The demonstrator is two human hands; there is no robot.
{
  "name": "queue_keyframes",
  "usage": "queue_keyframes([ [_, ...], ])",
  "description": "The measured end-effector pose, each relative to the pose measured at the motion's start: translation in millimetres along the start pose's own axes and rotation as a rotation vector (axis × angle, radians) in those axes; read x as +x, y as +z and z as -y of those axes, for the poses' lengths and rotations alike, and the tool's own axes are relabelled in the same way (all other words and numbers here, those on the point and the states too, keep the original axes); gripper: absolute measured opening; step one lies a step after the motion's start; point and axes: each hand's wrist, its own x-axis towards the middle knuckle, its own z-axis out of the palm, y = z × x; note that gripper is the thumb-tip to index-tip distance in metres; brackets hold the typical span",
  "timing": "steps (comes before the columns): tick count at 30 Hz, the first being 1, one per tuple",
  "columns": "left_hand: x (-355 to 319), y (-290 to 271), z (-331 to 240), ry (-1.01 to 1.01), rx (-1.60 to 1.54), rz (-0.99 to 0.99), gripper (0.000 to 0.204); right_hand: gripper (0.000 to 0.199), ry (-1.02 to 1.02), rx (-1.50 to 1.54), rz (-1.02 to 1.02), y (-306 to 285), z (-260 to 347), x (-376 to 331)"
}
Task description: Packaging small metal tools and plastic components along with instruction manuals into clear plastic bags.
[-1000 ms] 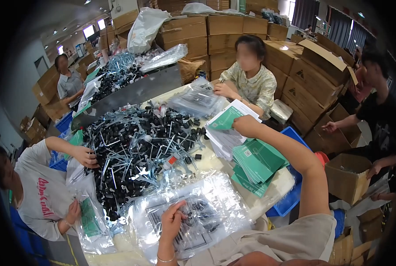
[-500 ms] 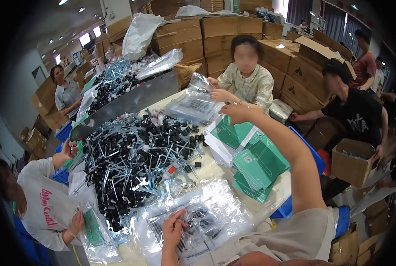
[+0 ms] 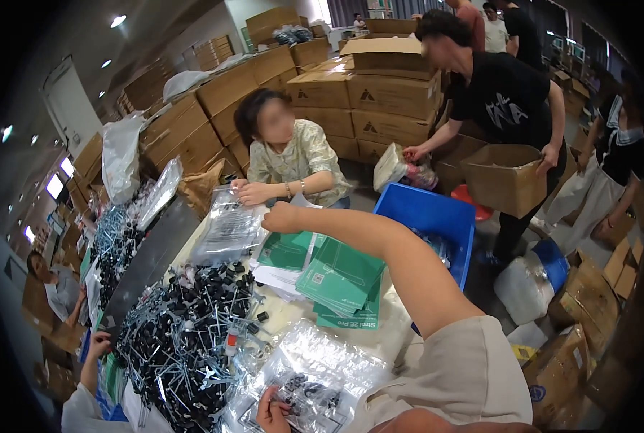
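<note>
My right hand (image 3: 283, 216) reaches across the table with its fingers curled. It is at the far edge of the green booklets (image 3: 340, 274) and white sheets (image 3: 277, 280); what it grips is hidden. Low in the view, my left hand (image 3: 271, 413) has bent fingers on a clear plastic bag (image 3: 329, 368) that holds small dark parts. Close beyond the right hand lies a stack of clear bags (image 3: 225, 234), where a co-worker's hands (image 3: 253, 192) hold one.
A large pile of bolts, wrenches and black caps (image 3: 185, 339) covers the table's left side, beside a grey metal divider (image 3: 152, 249). A blue bin (image 3: 426, 206) stands right of the table. Another person holds an open carton (image 3: 506, 180). Stacked cartons (image 3: 322, 94) stand behind.
My view has swung to the right, shifting the table leftward. My right hand's fingers have curled in near the booklets' far edge. My left hand stays at the plastic bag.
</note>
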Motion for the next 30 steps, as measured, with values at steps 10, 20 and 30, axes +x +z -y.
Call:
queue_keyframes([
  [10, 9, -5, -8, 0.023, -0.108, 0.040, 0.034, 0.045, 0.076, 0.960, -0.481, -148, 85, 6],
  [20, 388, -336, -93, 0.478, 1.149, 0.631, 0.025, 0.040, -0.228, 1.417, 0.189, -93, 243, -41],
  [30, 341, -379, -60, 0.267, 0.634, 0.399, 0.017, 0.049, 0.093, 2.652, 0.401, -125, 286, -109],
])
